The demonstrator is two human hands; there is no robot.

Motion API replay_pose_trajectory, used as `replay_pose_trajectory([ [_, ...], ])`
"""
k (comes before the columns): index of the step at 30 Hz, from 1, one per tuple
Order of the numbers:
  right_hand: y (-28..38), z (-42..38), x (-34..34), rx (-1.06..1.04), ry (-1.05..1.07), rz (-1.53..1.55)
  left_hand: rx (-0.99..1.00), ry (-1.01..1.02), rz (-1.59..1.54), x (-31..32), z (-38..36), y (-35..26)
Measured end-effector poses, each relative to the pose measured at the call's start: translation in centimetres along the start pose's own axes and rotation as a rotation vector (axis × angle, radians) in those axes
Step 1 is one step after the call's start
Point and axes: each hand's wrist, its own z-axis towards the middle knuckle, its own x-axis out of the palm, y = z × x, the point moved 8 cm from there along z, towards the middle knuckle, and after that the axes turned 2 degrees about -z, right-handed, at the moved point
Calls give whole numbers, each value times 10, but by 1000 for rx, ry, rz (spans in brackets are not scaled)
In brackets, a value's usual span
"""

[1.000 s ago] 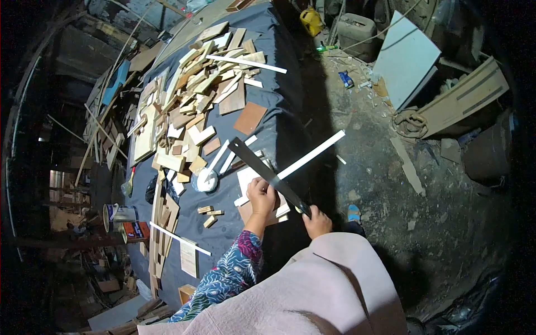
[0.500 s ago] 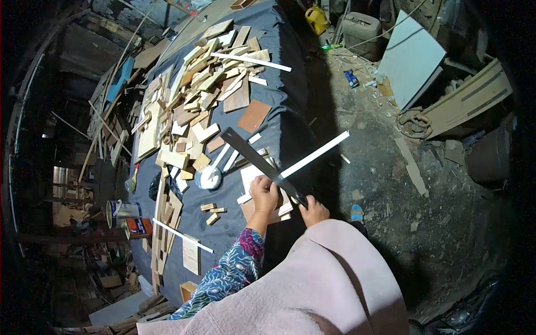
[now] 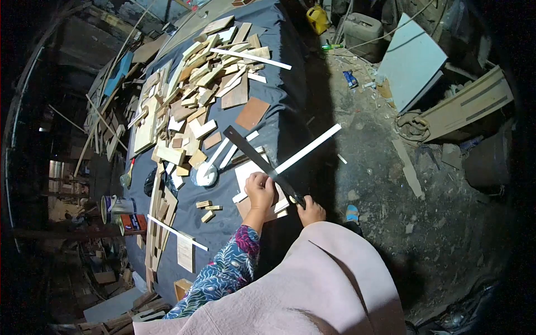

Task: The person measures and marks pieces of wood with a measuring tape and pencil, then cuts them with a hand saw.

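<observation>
My right hand (image 3: 312,213) is closed around the handle of a hand saw (image 3: 250,151). The dark blade runs up and left from there, lying across a narrow white strip (image 3: 310,146) at the table's edge. My left hand (image 3: 259,191) presses down on the strip beside the blade, fingers bent and closed; the part of the strip under them is hidden. The strip's far end juts over the floor. Under and around the left hand lie pale boards (image 3: 244,174). Left of it stands a small tub of white paste (image 3: 206,175) with a stick in it.
A heap of wood offcuts (image 3: 192,100) covers the far part of the dark cloth-covered table (image 3: 223,245). Small blocks (image 3: 207,215) and another white strip (image 3: 178,232) lie nearer. Cans (image 3: 133,223) stand at the left edge. Right, a blue-white panel (image 3: 413,61) leans above the littered floor.
The view has shifted slightly, so the table things appear a little further left. The saw has moved slightly across the strip, with both hands keeping their hold.
</observation>
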Motion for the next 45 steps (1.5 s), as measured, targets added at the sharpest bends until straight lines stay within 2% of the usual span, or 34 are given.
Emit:
replay_pose_trajectory([
  [2, -1, -5, -3, 19, 37, -34, 20, -17, 78, -1, -4, 4],
  [4, -15, -15, -4, 49, 75, -37, 34, -22, 13, 0, 2, 2],
  [10, 8, 11, 3, -40, 37, 5, -27, 54, 49, 3, -4, 8],
  [13, -10, -7, -3, 38, 113, -5, 21, 10, 36, 2, -1, 4],
  [18, 26, 26, -1, -24, 82, 28, -24, 29, 6, 2, -3, 6],
  [22, -3, 3, 6, 63, 83, -12, -5, 19, 43, 2, -4, 5],
  [24, 1, 5, 7, 39, 45, 65, -32, 33, 0, 3, -5, 7],
  [28, -1, 4, 6, 14, 89, -15, -32, 7, 54, 0, -2, 7],
  [32, -22, -12, 9, 89, 99, 2, 4, 19, 37, 1, 0, 2],
  [34, -27, -12, 14, 83, 125, 13, 3, -9, 10, -1, -1, 2],
  [40, -36, -4, 26, 2, 30, 43, 10, 5, 56, 3, 2, 6],
  [45, 5, 32, 22, -100, 29, 119, -45, 44, 71, 2, -2, 5],
])
